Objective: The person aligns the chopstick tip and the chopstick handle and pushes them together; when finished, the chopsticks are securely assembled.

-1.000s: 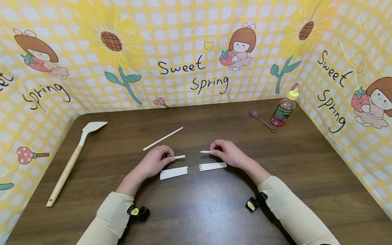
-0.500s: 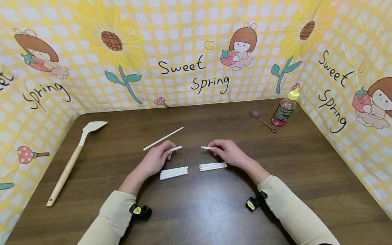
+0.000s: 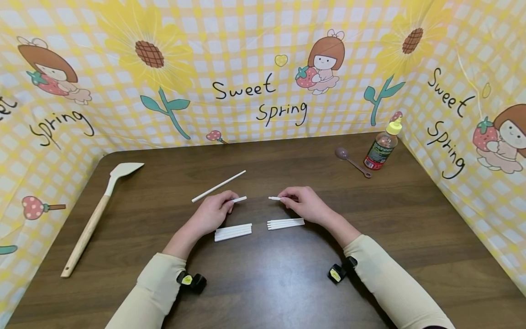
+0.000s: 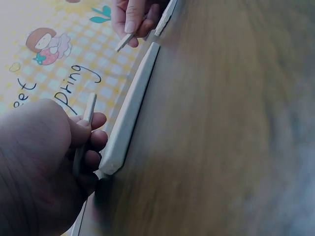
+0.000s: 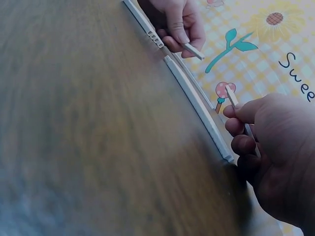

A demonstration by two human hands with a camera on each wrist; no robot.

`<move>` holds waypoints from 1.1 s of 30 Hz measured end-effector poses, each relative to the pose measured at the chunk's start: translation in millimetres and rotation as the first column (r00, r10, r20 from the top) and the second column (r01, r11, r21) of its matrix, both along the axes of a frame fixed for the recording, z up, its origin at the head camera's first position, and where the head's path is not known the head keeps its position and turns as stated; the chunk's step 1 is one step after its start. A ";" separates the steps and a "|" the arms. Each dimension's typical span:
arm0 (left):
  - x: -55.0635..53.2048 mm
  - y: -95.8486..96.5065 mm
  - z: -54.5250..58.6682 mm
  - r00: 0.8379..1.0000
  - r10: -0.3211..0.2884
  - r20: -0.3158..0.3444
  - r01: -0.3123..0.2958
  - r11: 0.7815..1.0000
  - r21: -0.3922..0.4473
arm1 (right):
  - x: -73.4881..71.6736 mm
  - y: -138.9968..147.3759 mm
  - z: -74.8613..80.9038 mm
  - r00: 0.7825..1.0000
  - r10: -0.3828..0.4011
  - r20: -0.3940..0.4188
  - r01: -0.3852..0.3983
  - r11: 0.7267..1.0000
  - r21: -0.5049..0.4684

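Fingers and thumbs of both hands are clamped on slim white pieces; seen from the head, the left hand (image 3: 211, 211) pinches a short stick (image 3: 239, 199) whose free end points to about three o'clock, while the right hand (image 3: 306, 204) pinches a matching piece (image 3: 275, 198) pointing to nine o'clock, the two tips facing across a gap; a left row of white sticks (image 3: 233, 232) lies on the table (image 3: 296, 283) at four o'clock from the left hand, a right row (image 3: 285, 224) at eight o'clock from the right hand, and a longer white rod (image 3: 218, 186) near twelve o'clock of the left hand; each held item looks very light and stiff, probably smooth enough to roll between finger pads, and thin enough that bending might snap it. From the left wrist, the thumb presses near the upper part, the tip standing toward one o'clock and the tail running down beside the curled fingers; that seems a sound hold, leaving the end free. From the right wrist, the other tip leans toward eleven o'clock, gripped likewise; holding close behind the tip should steady it best, squeezing lightly along its length.
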State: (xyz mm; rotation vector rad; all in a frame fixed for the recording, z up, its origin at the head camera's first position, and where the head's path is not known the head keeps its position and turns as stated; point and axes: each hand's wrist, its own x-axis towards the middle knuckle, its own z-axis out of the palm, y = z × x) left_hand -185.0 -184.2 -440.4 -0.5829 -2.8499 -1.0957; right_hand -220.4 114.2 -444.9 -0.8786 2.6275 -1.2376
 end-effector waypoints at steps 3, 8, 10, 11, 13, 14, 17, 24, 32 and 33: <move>-0.1 2.7 0.2 1.000 -0.009 0.013 0.009 1.000 0.007 | -0.5 -1.7 0.1 1.000 0.004 -0.002 -0.004 1.000 0.000; -0.2 5.6 1.1 0.999 -0.026 0.027 0.026 1.000 0.002 | -1.1 -6.8 0.9 1.000 0.011 -0.020 -0.010 1.000 0.017; -0.5 6.8 1.3 0.999 -0.033 0.031 0.033 0.999 0.000 | -1.5 -8.8 0.8 1.000 0.011 -0.024 -0.010 1.000 0.023; -0.8 7.3 1.2 0.999 -0.036 0.031 0.036 0.999 -0.002 | -1.6 -9.7 1.0 1.000 0.013 -0.022 -0.013 1.000 0.023; -1.4 8.5 0.9 0.999 -0.044 0.028 0.045 0.999 -0.001 | -1.8 -11.4 1.5 1.000 0.021 -0.017 -0.021 1.000 0.018; -1.7 9.2 0.8 0.998 -0.049 0.027 0.049 0.999 -0.001 | -1.9 -12.0 1.6 1.000 0.026 -0.018 -0.026 1.000 0.016; -2.8 11.3 0.3 0.998 -0.064 0.016 0.064 0.998 -0.004 | -2.9 -14.2 1.4 0.999 0.032 -0.014 -0.032 0.999 0.014; -5.1 15.9 -0.6 0.996 -0.088 -0.012 0.088 0.996 -0.011 | -4.7 -17.7 -0.3 0.999 0.039 -0.020 -0.039 0.999 0.016; -5.5 17.5 -2.2 0.995 -0.104 -0.007 0.104 0.994 -0.019 | -3.4 -17.5 -2.7 0.999 0.038 -0.023 -0.038 0.999 0.020; -5.2 17.6 -2.7 0.994 -0.107 -0.005 0.107 0.994 -0.020 | -3.2 -17.6 -3.1 0.999 0.040 -0.026 -0.039 0.999 0.020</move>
